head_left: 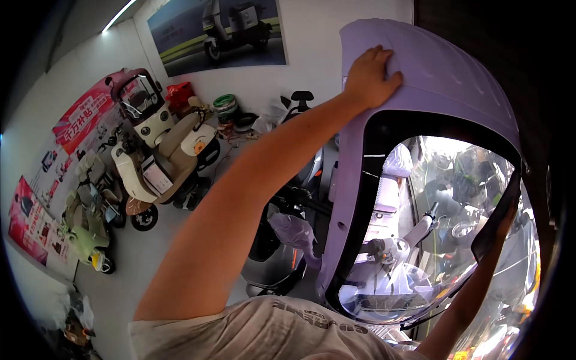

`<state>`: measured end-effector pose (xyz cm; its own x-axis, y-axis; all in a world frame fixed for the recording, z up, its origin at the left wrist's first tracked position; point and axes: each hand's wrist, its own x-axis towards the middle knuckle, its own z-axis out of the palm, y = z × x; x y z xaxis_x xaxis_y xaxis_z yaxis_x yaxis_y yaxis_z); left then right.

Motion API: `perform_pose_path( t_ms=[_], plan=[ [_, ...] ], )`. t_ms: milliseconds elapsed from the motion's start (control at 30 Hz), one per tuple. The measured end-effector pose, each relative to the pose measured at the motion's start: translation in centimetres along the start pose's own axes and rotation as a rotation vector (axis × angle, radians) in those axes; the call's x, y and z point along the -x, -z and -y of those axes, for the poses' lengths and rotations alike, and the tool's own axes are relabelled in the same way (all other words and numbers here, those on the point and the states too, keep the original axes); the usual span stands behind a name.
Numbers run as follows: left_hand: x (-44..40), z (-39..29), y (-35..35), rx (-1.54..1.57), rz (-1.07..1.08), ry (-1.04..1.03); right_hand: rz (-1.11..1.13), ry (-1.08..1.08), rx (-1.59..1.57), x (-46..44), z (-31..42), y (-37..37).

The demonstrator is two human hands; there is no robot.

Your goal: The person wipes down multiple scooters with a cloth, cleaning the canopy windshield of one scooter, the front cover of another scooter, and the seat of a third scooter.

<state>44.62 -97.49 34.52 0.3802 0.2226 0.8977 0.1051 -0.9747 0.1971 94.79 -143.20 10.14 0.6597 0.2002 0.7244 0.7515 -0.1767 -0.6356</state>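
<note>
Left arm [222, 204] looms, left hand [373, 78] half-spread atop a likely stiff, slick purple canopy [450, 75], best held by its window frame [387, 129], right hand's [510, 215] grip unclear.

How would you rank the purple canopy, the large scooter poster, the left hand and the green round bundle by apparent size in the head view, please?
1. Purple canopy
2. Large scooter poster
3. Left hand
4. Green round bundle
</note>
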Motion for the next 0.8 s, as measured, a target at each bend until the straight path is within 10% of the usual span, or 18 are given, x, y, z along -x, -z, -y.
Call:
perform_pose_path(
  t_ms=[100, 467, 733, 800],
  plan=[
    [0.1, -0.3, -0.1, 0.018, -0.011, 0.018, -0.013, 0.211, 0.154, 3.2, -3.6, 1.0],
    [0.4, -0.4, -0.5, 0.044, -0.049, 0.017, -0.111, -0.041, 0.639, 14.9, -3.4, -0.1],
    [0.6, -0.7, -0.8, 0.064, -0.087, 0.019, -0.204, 0.235, 1.085, 10.4, 10.8, -8.2],
    [0.7, -0.6, -1.0, 0.068, -0.114, 0.002, -0.269, 0.092, 0.743, 9.7, 20.6, -11.0]
  ],
)
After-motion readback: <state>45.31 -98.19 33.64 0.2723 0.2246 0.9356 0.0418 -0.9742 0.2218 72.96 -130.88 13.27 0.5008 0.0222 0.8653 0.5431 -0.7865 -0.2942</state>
